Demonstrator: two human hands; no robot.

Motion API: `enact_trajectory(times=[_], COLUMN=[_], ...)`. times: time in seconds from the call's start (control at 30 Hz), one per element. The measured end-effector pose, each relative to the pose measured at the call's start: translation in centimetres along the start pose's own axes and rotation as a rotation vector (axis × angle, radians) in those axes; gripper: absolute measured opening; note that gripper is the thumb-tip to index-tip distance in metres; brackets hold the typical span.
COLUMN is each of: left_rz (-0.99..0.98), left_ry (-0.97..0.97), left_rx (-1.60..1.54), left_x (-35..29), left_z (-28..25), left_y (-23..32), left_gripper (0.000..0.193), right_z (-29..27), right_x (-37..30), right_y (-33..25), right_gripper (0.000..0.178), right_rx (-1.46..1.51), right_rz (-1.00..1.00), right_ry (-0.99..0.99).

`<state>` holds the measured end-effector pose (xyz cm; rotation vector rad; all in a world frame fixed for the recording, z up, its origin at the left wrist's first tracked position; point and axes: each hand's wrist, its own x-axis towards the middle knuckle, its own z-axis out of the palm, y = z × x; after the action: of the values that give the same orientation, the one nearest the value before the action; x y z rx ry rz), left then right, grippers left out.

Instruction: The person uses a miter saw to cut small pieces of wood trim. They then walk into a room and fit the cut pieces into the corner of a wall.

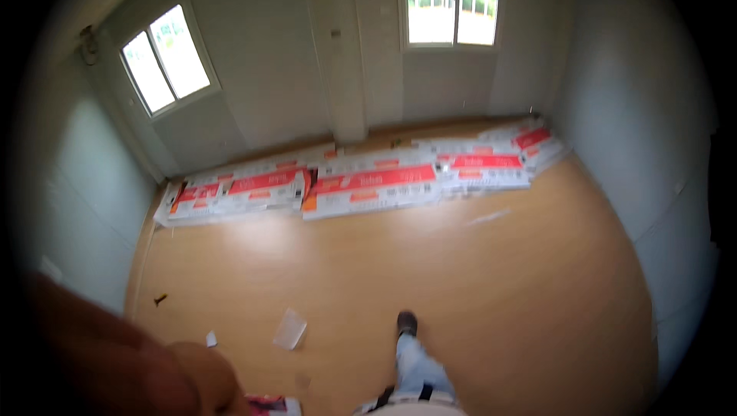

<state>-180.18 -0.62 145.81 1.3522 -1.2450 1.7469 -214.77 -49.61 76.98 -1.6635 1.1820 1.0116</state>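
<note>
My left hand (165,374) looms very close and blurred at the lower left. Its fingers are too smeared to show whether they grip anything. Just beside it, at the bottom edge, part of a red and white printed package or sheet (274,405) shows; I cannot make out whether the hand touches it. A pale translucent sheet (290,329) and a small white scrap (211,338) lie on the floor near the hand. Farther off to the left is a small dark and yellow tool (160,300), its kind unclear. My right hand is out of the picture.
White and red printed cardboard sheets (376,179) lie in a row along the far wall on the wood-look floor (530,285). Two sliding windows (453,1) are set in that wall. Grey walls (637,109) close both sides. My leg and dark shoe (407,323) extend forward.
</note>
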Motion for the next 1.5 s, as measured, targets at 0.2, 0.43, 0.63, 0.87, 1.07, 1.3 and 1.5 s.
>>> enact_trajectory(times=[0.2, 0.43, 0.63, 0.87, 1.07, 1.3, 1.5], left_rz=[-1.018, -1.633, -1.923, -1.475, -0.822, -1.114, -1.438], left_ry=[-0.54, -1.791, -1.798, -1.497, -1.362, -1.722, -1.847], left_rx=[0.167, -0.065, -0.172, 0.071, -0.111, -0.357, -0.188], left_x=[-19.0, -49.8, -60.8, -67.4, -67.7, -81.6, -89.7], left_z=[9.7, 6.8, 9.0, 24.7, 38.9, 44.4, 47.6], left_y=[-15.5, -12.1, -18.2, -43.9, -63.5, -74.7, -84.3], left_gripper=[0.01, 0.039, 0.043, 0.038, 0.022, 0.019, 0.029], right_z=[-7.6, -14.9, -12.0, -8.2, -8.5, -11.9, -12.8], right_x=[3.1, -11.9, -10.0, -0.9, 1.3, 11.1, 23.9], right_y=[-25.2, -73.1, -94.7, -112.9, -123.2, -138.9, -157.9], right_gripper=[0.059, 0.047, 0.03, 0.031, 0.036, 0.04, 0.048], right_rx=[-0.002, -0.465, -0.689, -0.834, -0.927, -0.973, -1.03], right_rz=[-0.297, -1.044, -1.474, -1.42, -1.287, -1.203, -1.276], right_ry=[0.011, 0.181, 0.535, 0.367, 0.119, -0.142, -0.533])
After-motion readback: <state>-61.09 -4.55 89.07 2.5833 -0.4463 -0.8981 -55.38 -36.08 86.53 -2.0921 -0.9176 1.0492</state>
